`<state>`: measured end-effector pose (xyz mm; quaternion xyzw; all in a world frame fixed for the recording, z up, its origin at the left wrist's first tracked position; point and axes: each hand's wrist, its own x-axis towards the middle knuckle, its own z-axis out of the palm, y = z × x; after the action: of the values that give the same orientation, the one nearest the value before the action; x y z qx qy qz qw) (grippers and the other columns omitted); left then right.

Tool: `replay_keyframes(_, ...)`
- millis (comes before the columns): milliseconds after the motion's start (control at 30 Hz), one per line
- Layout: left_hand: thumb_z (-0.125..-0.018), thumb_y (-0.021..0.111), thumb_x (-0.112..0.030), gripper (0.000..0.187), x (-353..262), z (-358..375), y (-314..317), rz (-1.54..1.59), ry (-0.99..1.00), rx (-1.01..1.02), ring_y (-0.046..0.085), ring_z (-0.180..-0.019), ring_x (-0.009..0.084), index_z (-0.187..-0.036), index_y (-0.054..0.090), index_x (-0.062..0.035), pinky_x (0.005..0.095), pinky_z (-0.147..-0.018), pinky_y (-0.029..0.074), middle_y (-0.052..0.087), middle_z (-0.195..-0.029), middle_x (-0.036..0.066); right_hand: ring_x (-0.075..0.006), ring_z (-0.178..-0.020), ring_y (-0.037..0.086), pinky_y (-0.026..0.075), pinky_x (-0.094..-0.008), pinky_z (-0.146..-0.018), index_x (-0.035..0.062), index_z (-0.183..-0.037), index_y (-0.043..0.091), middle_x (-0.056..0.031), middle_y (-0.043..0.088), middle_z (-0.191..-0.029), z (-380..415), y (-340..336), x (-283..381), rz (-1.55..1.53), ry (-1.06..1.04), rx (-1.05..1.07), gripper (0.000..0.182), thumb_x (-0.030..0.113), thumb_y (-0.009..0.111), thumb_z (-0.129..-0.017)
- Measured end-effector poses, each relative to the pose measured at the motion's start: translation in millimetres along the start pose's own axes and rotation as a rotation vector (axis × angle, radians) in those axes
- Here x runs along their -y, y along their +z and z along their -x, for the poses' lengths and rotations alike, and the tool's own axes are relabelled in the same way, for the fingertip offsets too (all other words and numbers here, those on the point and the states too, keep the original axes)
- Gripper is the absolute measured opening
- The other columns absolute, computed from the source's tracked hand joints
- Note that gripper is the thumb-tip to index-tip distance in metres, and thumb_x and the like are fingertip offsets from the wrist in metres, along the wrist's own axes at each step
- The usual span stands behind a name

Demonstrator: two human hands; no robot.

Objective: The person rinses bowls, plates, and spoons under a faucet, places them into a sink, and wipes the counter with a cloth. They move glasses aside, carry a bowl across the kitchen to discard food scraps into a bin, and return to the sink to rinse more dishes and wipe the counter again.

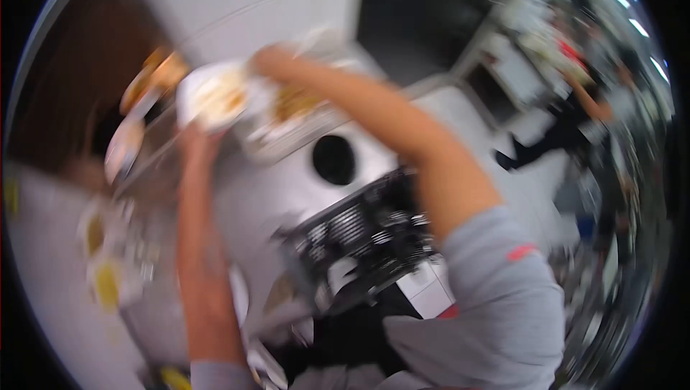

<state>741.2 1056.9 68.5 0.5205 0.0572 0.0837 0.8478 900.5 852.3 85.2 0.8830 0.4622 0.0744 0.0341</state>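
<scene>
A white dish (188, 88) with pale and brownish food in it is at the upper left, smeared by motion. My left hand (198, 140) grips its near edge, fingers against the rim. On the dish's far right side is my right hand (272, 61), blurred, its fingers hidden from me. Just below my right forearm lies a pale tray (277, 147) with yellow-brown food scraps (296, 102) on it.
A round black opening (334, 160) sits in the metal counter (248, 192). Closer to me is a dark rack (359, 232) of shiny items. Dishes with yellow contents (108, 283) stand at left. Another person (564, 120) is at the far right.
</scene>
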Motion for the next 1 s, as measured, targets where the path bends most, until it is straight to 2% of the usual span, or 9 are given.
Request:
replay_keyframes(67,-0.101,0.041,-0.014,0.039,1.7,14.5,-20.5,-0.061,-0.078,-0.157,0.061,-0.113,0.0378,-0.134,0.041,0.0069,0.0542,-0.092,0.056,0.055,-0.129,0.022,-0.0295,-0.083,0.07,0.055,-0.0418,-0.073,0.006,-0.093,0.071,-0.0157,0.072,-0.087,13.9,-40.7,3.9,-0.261,0.152,-0.014,0.023,0.027,0.064,-0.087)
replay_keyframes(200,-0.098,0.03,-0.003,0.036,-38.7,74.6,-20.0,0.041,0.006,-0.313,0.066,-0.102,0.04,-0.132,0.04,0.0033,0.0544,-0.075,0.062,0.056,-0.125,0.025,-0.0348,-0.087,0.068,0.054,-0.0462,-0.079,0.0016,-0.125,0.062,-0.0258,0.069,-0.096,21.8,-107.4,97.7,-1.066,0.413,0.063,0.055,0.046,0.058,-0.093)
replay_keyframes(233,-0.099,0.03,-0.004,0.034,-57.9,96.9,-20.6,0.059,0.006,-0.371,0.067,-0.101,0.0392,-0.132,0.037,0.0037,0.0528,-0.074,0.062,0.057,-0.124,0.025,-0.0156,-0.086,0.063,0.053,-0.0305,-0.074,0.0024,-0.134,0.049,-0.0113,0.064,-0.109,10.1,-101.8,107.7,-1.154,0.255,0.242,0.066,0.056,0.05,-0.096)
replay_keyframes(333,-0.099,0.039,-0.008,0.032,-94.2,173.6,-58.1,0.097,0.264,-0.215,0.066,-0.104,0.0387,-0.129,0.04,0.0025,0.0513,-0.07,0.063,0.055,-0.126,0.024,-0.0124,-0.083,0.061,0.052,-0.0287,-0.075,0.0028,-0.126,0.056,-0.0045,0.064,-0.1,-10.7,-119.8,180.3,-1.378,0.128,0.312,0.056,0.051,0.049,-0.098)
replay_keyframes(433,-0.08,0.056,-0.003,0.048,-104.9,254.0,-112.1,-0.404,0.388,-0.875,0.064,-0.098,0.0428,-0.127,0.045,0.007,0.0456,-0.088,0.05,0.064,-0.099,0.03,-0.0216,-0.106,0.065,0.053,-0.0342,-0.091,-0.0069,-0.13,0.051,-0.0161,0.063,-0.122,-35.7,-137.0,279.5,-1.479,0.024,0.544,0.046,0.025,0.055,-0.097)
replay_keyframes(700,-0.085,0.046,-0.001,0.056,-97.0,592.9,-189.4,-0.199,0.393,-1.217,0.065,-0.095,0.0351,-0.14,0.034,0.0012,0.0413,-0.086,0.051,0.062,-0.111,0.028,-0.0134,-0.092,0.062,0.048,-0.0268,-0.076,-0.0014,-0.124,0.057,-0.0069,0.067,-0.108,58.3,-145.0,618.7,-0.979,-0.167,0.625,0.045,0.031,0.061,-0.092)
replay_keyframes(800,-0.087,0.044,-0.001,0.054,-48.9,687.7,-237.4,-0.43,0.318,-1.433,0.066,-0.093,0.03,-0.14,0.036,0.0001,0.0396,-0.079,0.055,0.061,-0.115,0.024,-0.0189,-0.092,0.065,0.052,-0.0311,-0.076,-0.0047,-0.13,0.048,-0.0143,0.063,-0.115,87.6,-54.3,711.0,-1.06,-0.182,0.785,0.049,0.024,0.061,-0.092)
replay_keyframes(900,-0.088,0.041,0.0,0.052,20.6,753.0,-301.7,-0.108,0.186,-1.493,0.067,-0.094,0.0312,-0.14,0.037,-0.0016,0.0386,-0.067,0.062,0.059,-0.117,0.022,-0.026,-0.097,0.068,0.058,-0.0397,-0.075,-0.0017,-0.13,0.047,-0.0168,0.063,-0.117,136.4,-15.2,818.9,-1.243,-0.089,1.052,0.044,0.017,0.057,-0.091)
replay_keyframes(1000,-0.087,0.044,-0.001,0.053,72.3,782.5,-364.0,-0.037,0.16,-1.623,0.065,-0.103,0.0349,-0.14,0.038,-0.0024,0.0431,-0.083,0.056,0.059,-0.121,0.023,-0.0261,-0.098,0.068,0.058,-0.0419,-0.077,-0.0028,-0.13,0.049,-0.0162,0.064,-0.116,138.1,70.7,902.4,-1.247,-0.041,1.155,0.043,0.018,0.057,-0.093)
